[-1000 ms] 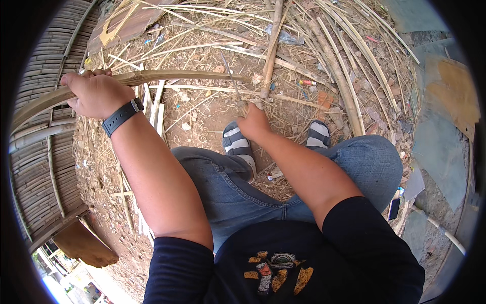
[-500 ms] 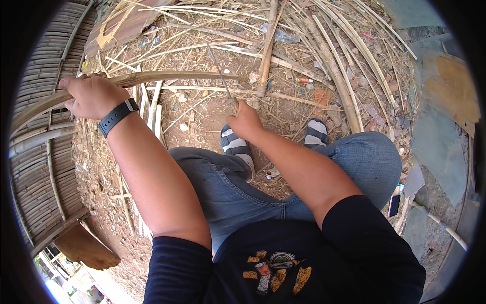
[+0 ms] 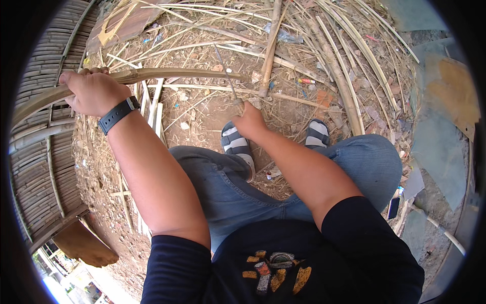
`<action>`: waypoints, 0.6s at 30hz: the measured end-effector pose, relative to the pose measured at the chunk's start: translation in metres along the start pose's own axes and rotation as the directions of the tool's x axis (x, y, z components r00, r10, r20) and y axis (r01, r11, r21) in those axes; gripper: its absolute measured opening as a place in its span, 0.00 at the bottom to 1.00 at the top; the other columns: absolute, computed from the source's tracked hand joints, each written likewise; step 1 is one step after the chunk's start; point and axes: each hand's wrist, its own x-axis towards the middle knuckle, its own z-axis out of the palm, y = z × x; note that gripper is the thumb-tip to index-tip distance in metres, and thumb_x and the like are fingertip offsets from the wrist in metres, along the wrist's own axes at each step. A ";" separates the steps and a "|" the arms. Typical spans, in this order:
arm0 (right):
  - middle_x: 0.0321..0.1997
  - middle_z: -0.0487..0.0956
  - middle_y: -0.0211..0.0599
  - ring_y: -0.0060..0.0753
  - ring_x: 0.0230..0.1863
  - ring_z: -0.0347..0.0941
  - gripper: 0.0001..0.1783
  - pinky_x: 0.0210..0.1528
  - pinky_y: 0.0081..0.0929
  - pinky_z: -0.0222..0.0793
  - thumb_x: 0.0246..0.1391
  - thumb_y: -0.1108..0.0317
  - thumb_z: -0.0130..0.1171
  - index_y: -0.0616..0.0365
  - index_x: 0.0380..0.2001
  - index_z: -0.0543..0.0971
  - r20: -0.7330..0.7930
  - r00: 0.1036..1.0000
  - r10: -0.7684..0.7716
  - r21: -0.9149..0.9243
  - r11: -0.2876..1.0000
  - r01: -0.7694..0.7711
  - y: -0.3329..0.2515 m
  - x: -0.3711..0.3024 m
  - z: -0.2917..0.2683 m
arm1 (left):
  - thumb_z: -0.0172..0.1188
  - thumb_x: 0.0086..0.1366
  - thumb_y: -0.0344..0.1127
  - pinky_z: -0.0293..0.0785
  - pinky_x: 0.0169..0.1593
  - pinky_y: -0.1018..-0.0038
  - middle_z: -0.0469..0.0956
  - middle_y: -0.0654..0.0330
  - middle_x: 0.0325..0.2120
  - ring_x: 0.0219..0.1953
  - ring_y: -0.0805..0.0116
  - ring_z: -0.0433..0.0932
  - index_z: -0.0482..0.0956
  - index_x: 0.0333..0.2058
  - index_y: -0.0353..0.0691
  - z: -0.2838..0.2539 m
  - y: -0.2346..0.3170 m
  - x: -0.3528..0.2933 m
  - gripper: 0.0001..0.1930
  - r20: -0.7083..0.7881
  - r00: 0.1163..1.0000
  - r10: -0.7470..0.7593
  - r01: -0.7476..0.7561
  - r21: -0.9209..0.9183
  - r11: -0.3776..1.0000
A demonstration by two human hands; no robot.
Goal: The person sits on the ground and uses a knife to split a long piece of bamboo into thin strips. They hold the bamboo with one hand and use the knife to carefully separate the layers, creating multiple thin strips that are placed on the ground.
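My left hand (image 3: 96, 91) is wrapped round a long split bamboo pole (image 3: 172, 73), which bends in from the left edge and runs across in front of me to the right. My right hand (image 3: 249, 121), closed as well, grips the handle of a knife (image 3: 226, 73). Its narrow blade points up and slightly left, crossing the pole near the pole's right end. Whether blade and bamboo touch, I cannot tell. My fingers on the handle are partly hidden by the back of the hand.
Loose bamboo strips (image 3: 349, 71) and thicker poles (image 3: 271, 50) lie over the littered dirt beyond my sandalled feet (image 3: 236, 139). A bamboo slat wall (image 3: 43, 172) stands at left. Grey sheets (image 3: 440, 167) and a phone (image 3: 394, 207) are at right.
My right hand and the knife have shifted slightly to the right and toward me. My left hand keeps its grip on the bamboo pole, almost in place.
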 end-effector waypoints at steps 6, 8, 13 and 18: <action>0.36 0.80 0.58 0.60 0.41 0.77 0.24 0.46 0.44 0.72 0.46 0.61 0.63 0.65 0.43 0.72 0.045 0.970 -0.237 0.167 0.960 0.227 -0.024 -0.002 0.000 | 0.53 0.70 0.42 0.65 0.24 0.75 0.67 0.60 0.22 0.20 0.73 0.62 0.57 0.48 0.30 -0.001 0.005 -0.005 0.21 0.002 1.000 -0.007 0.007 -0.027 1.000; 0.31 0.78 0.50 0.49 0.29 0.75 0.22 0.36 0.40 0.73 0.47 0.63 0.63 0.65 0.43 0.72 -0.092 0.979 -0.182 0.032 0.982 0.185 0.040 0.016 0.016 | 0.52 0.70 0.43 0.63 0.24 0.76 0.65 0.62 0.21 0.20 0.75 0.62 0.59 0.51 0.29 0.007 0.007 -0.009 0.23 0.017 1.000 -0.013 0.013 -0.034 0.999; 0.23 0.72 0.35 0.28 0.17 0.67 0.17 0.21 0.29 0.66 0.50 0.67 0.61 0.62 0.41 0.69 0.261 0.937 0.230 0.514 0.789 -0.337 0.038 0.014 -0.013 | 0.53 0.69 0.55 0.62 0.24 0.77 0.64 0.63 0.20 0.20 0.76 0.61 0.64 0.42 0.35 0.002 0.007 -0.010 0.24 0.040 0.999 -0.001 0.001 -0.017 1.000; 0.24 0.72 0.31 0.22 0.16 0.66 0.16 0.18 0.25 0.63 0.52 0.68 0.61 0.60 0.40 0.68 0.067 0.997 -0.040 0.596 0.803 -0.008 -0.042 0.013 -0.020 | 0.31 0.49 0.87 0.60 0.25 0.77 0.59 0.65 0.19 0.20 0.75 0.59 0.64 0.33 0.41 0.011 0.012 -0.018 0.47 0.208 0.977 -0.047 0.061 -0.061 0.996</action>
